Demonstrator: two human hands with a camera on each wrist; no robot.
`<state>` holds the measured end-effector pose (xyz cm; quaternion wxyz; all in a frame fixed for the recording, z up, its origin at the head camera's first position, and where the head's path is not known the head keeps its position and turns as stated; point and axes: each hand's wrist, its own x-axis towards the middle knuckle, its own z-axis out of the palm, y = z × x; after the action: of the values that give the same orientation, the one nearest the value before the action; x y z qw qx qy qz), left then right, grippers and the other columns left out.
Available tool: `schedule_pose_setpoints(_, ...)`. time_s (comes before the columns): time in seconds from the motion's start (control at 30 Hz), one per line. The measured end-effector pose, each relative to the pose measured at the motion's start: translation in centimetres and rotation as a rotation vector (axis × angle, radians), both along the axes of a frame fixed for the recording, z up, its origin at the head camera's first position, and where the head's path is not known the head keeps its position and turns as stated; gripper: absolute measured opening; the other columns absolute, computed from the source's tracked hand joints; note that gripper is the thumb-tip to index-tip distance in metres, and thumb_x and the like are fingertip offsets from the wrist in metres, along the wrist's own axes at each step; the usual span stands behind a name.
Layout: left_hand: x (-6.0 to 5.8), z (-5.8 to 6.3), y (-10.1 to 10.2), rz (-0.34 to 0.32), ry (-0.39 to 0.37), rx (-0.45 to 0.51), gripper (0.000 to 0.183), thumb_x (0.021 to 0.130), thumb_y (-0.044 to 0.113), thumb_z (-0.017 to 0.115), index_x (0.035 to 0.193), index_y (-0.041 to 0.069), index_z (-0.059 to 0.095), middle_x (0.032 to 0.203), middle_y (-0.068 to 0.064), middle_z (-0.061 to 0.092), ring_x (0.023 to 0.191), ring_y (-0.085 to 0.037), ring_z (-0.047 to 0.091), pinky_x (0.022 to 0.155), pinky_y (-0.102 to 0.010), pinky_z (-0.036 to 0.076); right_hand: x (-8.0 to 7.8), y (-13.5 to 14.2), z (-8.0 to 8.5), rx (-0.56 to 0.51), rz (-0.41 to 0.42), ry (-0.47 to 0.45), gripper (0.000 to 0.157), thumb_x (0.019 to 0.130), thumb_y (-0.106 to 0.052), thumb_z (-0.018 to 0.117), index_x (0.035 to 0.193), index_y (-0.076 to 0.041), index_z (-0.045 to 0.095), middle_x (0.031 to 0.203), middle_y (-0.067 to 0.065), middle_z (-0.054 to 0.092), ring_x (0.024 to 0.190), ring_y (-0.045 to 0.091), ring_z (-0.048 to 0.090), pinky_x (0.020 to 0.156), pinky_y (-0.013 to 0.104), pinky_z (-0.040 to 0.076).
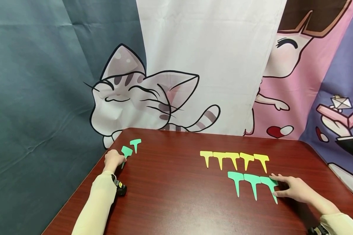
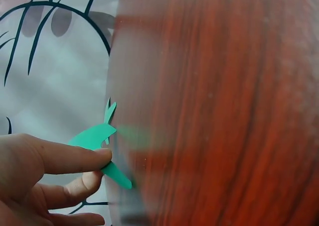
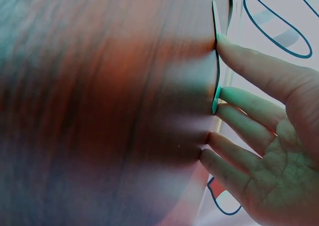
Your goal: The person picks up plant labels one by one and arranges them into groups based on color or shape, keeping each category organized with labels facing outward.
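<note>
At the table's left side, my left hand (image 1: 113,160) pinches a green T-shaped plant label (image 1: 126,151) between thumb and finger. In the left wrist view the pinched label (image 2: 117,175) is tilted, with its stem pointing down past the fingertips. Another green label (image 1: 135,142) lies just beyond it. On the right, my right hand (image 1: 297,189) touches the rightmost green label (image 1: 269,181) of a row, its fingers spread and fairly straight. Fingertips and thumb also rest at that label (image 3: 218,66) in the right wrist view. Two more green labels, one at the left (image 1: 236,176) and one in the middle (image 1: 252,179), complete that row.
Several yellow T-shaped labels (image 1: 220,155) lie in a row behind the green ones. The dark red wooden table (image 1: 170,195) has its far edge close to a hanging cloth (image 1: 211,49) printed with cartoon figures. My wrists wear black devices (image 1: 121,189).
</note>
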<state>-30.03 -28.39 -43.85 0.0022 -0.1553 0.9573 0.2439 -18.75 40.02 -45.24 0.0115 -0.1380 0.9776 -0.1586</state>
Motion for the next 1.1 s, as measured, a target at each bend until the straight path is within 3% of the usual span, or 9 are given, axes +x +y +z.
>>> schedule_pose_setpoints(0.2, 0.4, 0.1, 0.3, 0.005, 0.053, -0.038, 0.023, 0.076, 0.021, 0.076, 0.064, 0.004, 0.065, 0.082, -0.018, 0.065, 0.096, -0.044, 0.053, 0.066, -0.046, 0.048, 0.0, 0.0, 0.1, -0.005, 0.001, -0.004, 0.075, 0.067, -0.041, 0.081, 0.127, -0.001, 0.059, 0.121, 0.036, 0.056, 0.111, 0.054, 0.052, 0.081, 0.059, 0.046)
schedule_pose_setpoints(0.33, 0.8, 0.3, 0.7, 0.004, 0.075, -0.035, 0.024, 0.076, 0.019, 0.076, 0.059, 0.006, 0.066, 0.076, -0.016, 0.066, 0.094, -0.044, 0.054, 0.069, -0.047, 0.049, 0.0, -0.1, 0.1, -0.006, 0.003, 0.0, 0.075, 0.067, -0.041, 0.081, 0.126, -0.001, 0.06, 0.121, 0.035, 0.056, 0.111, 0.054, 0.052, 0.081, 0.058, 0.046)
schedule_pose_setpoints(0.43, 1.0, 0.5, 0.9, -0.007, 0.091, -0.035, 0.023, 0.078, 0.017, 0.074, 0.059, 0.005, 0.067, 0.105, -0.024, 0.065, 0.1, -0.045, 0.053, 0.072, -0.048, 0.049, 0.0, -0.1, 0.1, -0.003, 0.0, -0.012, 0.075, 0.068, -0.042, 0.08, 0.127, -0.001, 0.059, 0.121, 0.036, 0.056, 0.111, 0.054, 0.052, 0.081, 0.059, 0.045)
schedule_pose_setpoints(0.57, 1.0, 0.6, 1.3, -0.029, 0.104, -0.02, 0.023, 0.079, 0.014, 0.07, 0.058, 0.003, 0.067, 0.143, -0.028, 0.039, 0.118, -0.049, 0.042, 0.089, -0.055, 0.044, 0.0, -0.1, 0.1, 0.002, -0.004, -0.03, 0.076, 0.068, -0.042, 0.08, 0.128, -0.001, 0.058, 0.122, 0.036, 0.054, 0.112, 0.055, 0.051, 0.082, 0.059, 0.045)
schedule_pose_setpoints(0.67, 1.0, 0.6, 1.7, -0.052, 0.103, 0.003, 0.024, 0.079, 0.011, 0.068, 0.056, 0.003, 0.066, 0.15, -0.026, 0.03, 0.132, -0.051, 0.028, 0.105, -0.06, 0.03, 0.0, -0.1, 0.1, 0.001, -0.005, -0.031, 0.076, 0.069, -0.042, 0.08, 0.129, -0.001, 0.058, 0.123, 0.036, 0.054, 0.112, 0.054, 0.051, 0.081, 0.058, 0.045)
schedule_pose_setpoints(0.8, 1.1, 0.6, 2.2, -0.094, 0.107, 0.039, 0.029, 0.08, 0.007, 0.064, 0.051, 0.004, 0.058, 0.152, -0.023, 0.027, 0.14, -0.05, 0.012, 0.11, -0.065, 0.014, 0.0, -0.1, 0.1, 0.002, -0.006, -0.019, 0.075, 0.068, -0.042, 0.08, 0.128, -0.002, 0.058, 0.122, 0.035, 0.055, 0.111, 0.054, 0.052, 0.081, 0.058, 0.046)
schedule_pose_setpoints(1.1, 1.3, 0.4, 4.5, -0.15, 0.125, 0.06, 0.036, 0.081, 0.004, 0.06, 0.047, 0.006, 0.048, 0.152, -0.022, 0.028, 0.142, -0.047, 0.008, 0.111, -0.066, 0.009, 0.0, 0.0, 0.2, 0.005, -0.008, -0.035, 0.076, 0.069, -0.043, 0.079, 0.129, -0.001, 0.057, 0.123, 0.037, 0.054, 0.112, 0.055, 0.05, 0.081, 0.059, 0.045)
